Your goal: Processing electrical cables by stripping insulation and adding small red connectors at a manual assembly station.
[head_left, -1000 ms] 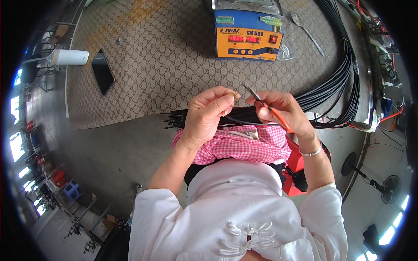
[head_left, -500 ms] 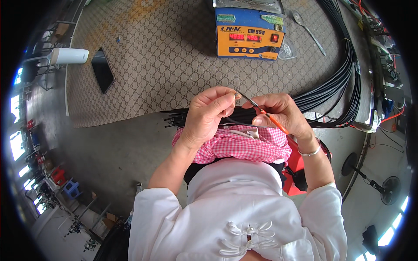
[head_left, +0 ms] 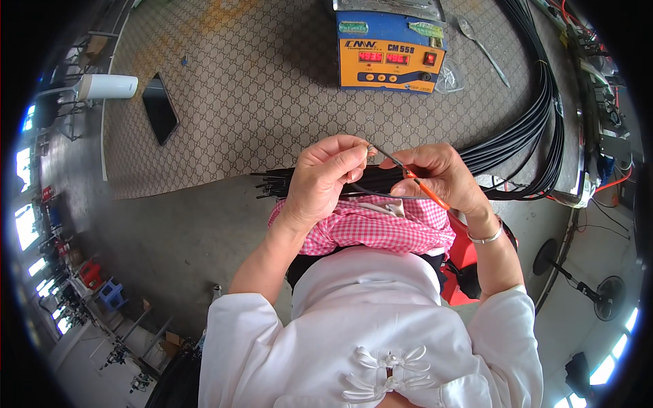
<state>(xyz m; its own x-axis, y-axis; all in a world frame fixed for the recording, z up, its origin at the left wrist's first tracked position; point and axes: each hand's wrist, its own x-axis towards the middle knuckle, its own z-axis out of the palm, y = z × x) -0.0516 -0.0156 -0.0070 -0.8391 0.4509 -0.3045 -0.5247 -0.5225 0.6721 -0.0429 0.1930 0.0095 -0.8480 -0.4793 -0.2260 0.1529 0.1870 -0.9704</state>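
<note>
My left hand [head_left: 324, 175] is closed, thumb and forefinger pinching the end of a black cable [head_left: 374, 192]. The cable loops out below the fingers toward the other hand. In my right hand [head_left: 445, 178] is a slim orange-handled tool [head_left: 430, 192], gripped between thumb and fingers. Its narrow grey tip points up and left, reaching the pinched fingertips of my left hand. Exactly what the tip touches is too small to make out. Behind both hands, at the table edge, lies a bundle of black cables [head_left: 503, 146], its cut ends sticking out to the left.
On the patterned tabletop [head_left: 238, 122] stands a blue and orange soldering-pot-like box [head_left: 391, 58] with a red display. A spoon [head_left: 484, 51] and clear plastic wrap [head_left: 449, 76] lie beside it. To the left are a phone [head_left: 160, 109] and a white cup [head_left: 107, 87].
Almost nothing differs. My right hand and the orange-handled tool have shifted very slightly; the left hand keeps its pinch in the same place.
</note>
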